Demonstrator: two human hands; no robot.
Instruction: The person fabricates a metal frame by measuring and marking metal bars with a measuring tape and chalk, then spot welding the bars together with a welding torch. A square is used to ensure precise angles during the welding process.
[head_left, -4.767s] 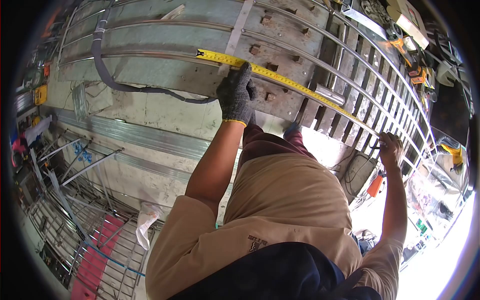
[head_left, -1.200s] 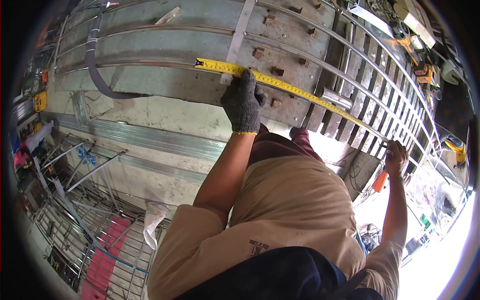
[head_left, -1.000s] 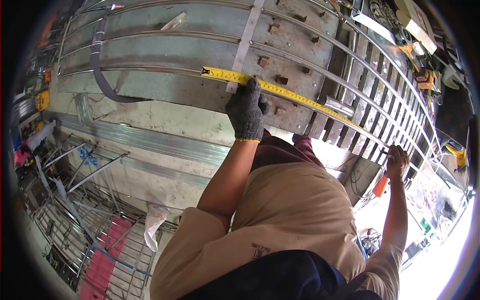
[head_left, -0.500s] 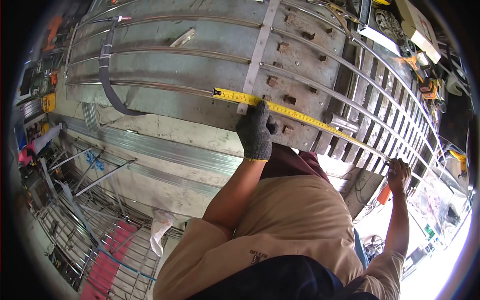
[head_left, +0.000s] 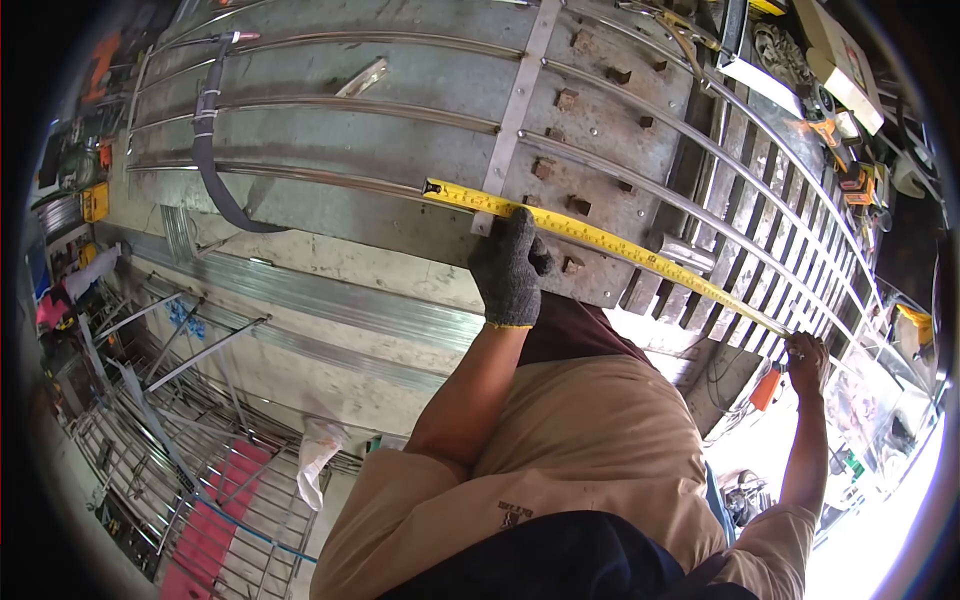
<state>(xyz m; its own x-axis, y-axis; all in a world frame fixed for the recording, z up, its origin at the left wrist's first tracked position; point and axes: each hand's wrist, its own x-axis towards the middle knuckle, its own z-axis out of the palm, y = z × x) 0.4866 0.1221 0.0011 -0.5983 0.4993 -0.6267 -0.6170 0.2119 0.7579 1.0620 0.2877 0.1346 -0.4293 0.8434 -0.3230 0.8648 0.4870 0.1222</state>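
A yellow tape measure point(head_left: 620, 246) is drawn out along the near steel rods, its hooked end lying left of a flat metal crossbar point(head_left: 508, 140). My left hand point(head_left: 508, 268), in a dark grey knit glove, is closed on the blade just right of that crossbar, thumb on top. At the far right, my bare right hand point(head_left: 806, 362) has its fingers curled round the other end of the tape; the case is hidden or too small to make out. Long shiny rods point(head_left: 360, 103) run across the crossbar, over a worn metal plate point(head_left: 420, 225).
Small rusty brackets point(head_left: 578, 205) stick up from the plate. Right of it is a slatted metal section point(head_left: 745, 215). A grey hose point(head_left: 207, 150) drapes over the rods at left. Below left are metal strips point(head_left: 290, 285) and a wire rack point(head_left: 240, 500). Drills point(head_left: 855, 185) sit far right.
My right hand has shifted a little right and downward, and the tape's right end has gone with it. My gloved left hand stays near the crossbar, almost unmoved.
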